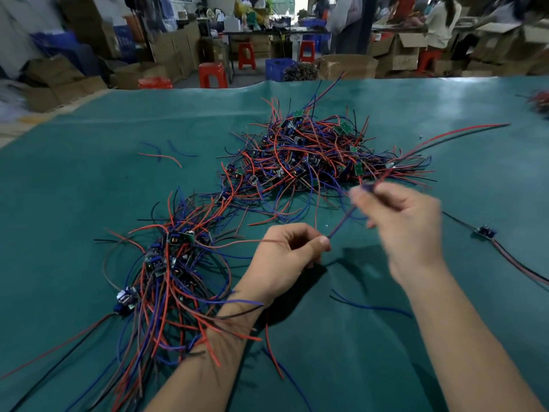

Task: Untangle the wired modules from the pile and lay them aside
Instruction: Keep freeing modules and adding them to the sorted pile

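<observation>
Left grip: my left hand [289,254] is curled, thumb and fingers pinching the near end of a red-and-blue wire pair [344,221]; a thin red wire also runs left out of the fist.
Right grip: my right hand [407,221], blurred, is raised above the surface with fingers curled, pinching the same wire pair farther along.
Held wires: stretched between my two hands, then running on far and right as long red and dark strands over the green surface [89,173].
Main pile [312,156]: a tangled heap of wired modules, far of both hands, centre of the surface.
Second heap [172,269]: more wired modules, near left, touching my left forearm.
Single module [485,232]: lies alone at the right, well apart from the main pile, its wires trailing near-right.
Loose wires: a few short pieces far left.
</observation>
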### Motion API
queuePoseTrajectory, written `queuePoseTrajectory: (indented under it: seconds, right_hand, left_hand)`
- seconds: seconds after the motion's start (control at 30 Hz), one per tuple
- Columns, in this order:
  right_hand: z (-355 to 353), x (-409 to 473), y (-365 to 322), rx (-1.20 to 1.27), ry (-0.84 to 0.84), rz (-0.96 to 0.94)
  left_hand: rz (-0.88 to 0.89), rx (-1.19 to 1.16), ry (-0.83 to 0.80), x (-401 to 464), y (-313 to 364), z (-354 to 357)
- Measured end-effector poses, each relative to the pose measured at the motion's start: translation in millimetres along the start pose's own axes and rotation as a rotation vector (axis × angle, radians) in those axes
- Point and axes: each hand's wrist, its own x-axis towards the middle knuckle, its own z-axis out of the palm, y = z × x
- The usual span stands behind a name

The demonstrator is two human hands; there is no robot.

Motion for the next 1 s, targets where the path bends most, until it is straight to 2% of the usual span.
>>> queuePoseTrajectory:
  seconds: [0.1, 0.17, 0.23, 0.37, 0.47, 0.5, 0.6, 0.67, 0.77, 0.87, 1.0]
  right_hand:
    - [-27.4, 11.5, -26.4, 0.246, 0.245, 0.007]
    - [-40.5, 18.6, -57.2, 0.356, 0.276, 0.000]
    - [-36.8, 21.5, -90.3, 0.330, 0.135, -0.026]
    - [33.2, 1.5, -131.0, 0.134, -0.358, -0.034]
    - [93.6, -11.1, -133.9, -0.264, -0.715, -0.089]
    - [106.3, -8.9, -128.4, -0.425, -0.770, -0.129]
    - [117.0, 21.2, -101.9, -0.734, -0.680, -0.224]
    - [113.1, 49.0, -78.5, -0.891, -0.583, -0.185]
    - [100.7, 82.2, -39.7, -1.134, -0.533, -0.068]
    - [93.2, 96.5, -14.1, -1.173, -0.480, -0.062]
    - [84.3, 100.2, -1.9, -0.994, -0.357, -0.095]
  left_hand:
    - [-0.011, 0.123, -0.084, -3.2, -0.2, -0.2]
    - [-0.006, 0.190, -0.090, -3.4, -1.8, -0.6]
    - [-0.006, 0.170, -0.070, -3.3, -1.9, -0.9]
    - [-0.033, 0.113, -0.037, -3.1, 0.6, 1.9]
    - [-0.041, 0.111, 0.020, -4.1, 0.9, 1.7]
    - [-0.034, 0.120, 0.023, -4.5, 1.2, 0.9]
    - [-0.029, 0.102, -0.015, -3.8, 2.6, 1.1]
    - [-0.038, 0.083, -0.020, -3.0, 2.1, 0.5]
    - [-0.045, 0.080, -0.028, -3.0, 1.0, -0.1]
    - [-0.058, 0.083, -0.023, -2.8, 0.4, -1.2]
    - [-0.068, 0.062, -0.026, -3.2, 1.7, 0.0]
